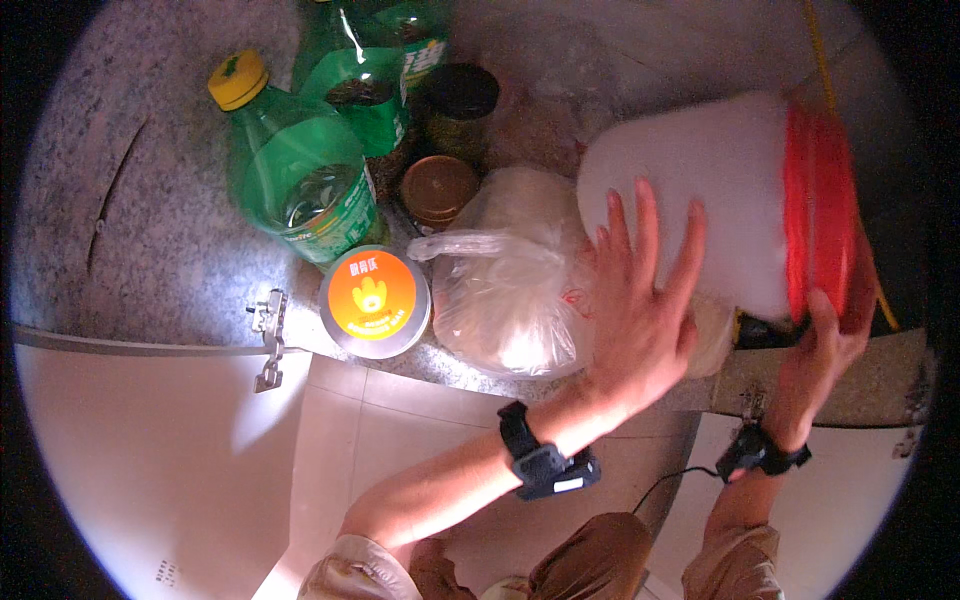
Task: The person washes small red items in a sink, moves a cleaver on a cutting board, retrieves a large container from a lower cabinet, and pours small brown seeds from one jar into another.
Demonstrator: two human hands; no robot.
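Observation:
A whitish, translucent plastic container (690, 195) with a red lid (821, 217) lies on its side at the right. My right hand (832, 330) grips the lid end, its thumb on the lid's near side and the other fingers hidden behind. My left hand (652, 315) has its fingers spread over the near side of the container's body; whether the fingertips touch it is unclear. Left of that hand sits a tied clear plastic bag (510, 285) with pale contents. A round tin with an orange label (373, 296) stands beside the bag.
Green plastic bottles, one with a yellow cap (238, 79), stand at the upper left near a brown-lidded jar (439, 187) and a black-lidded jar (463, 91). Open cabinet doors (150, 450) with a metal hinge (271, 337) flank my legs. A yellow pipe or cord (821, 60) runs behind.

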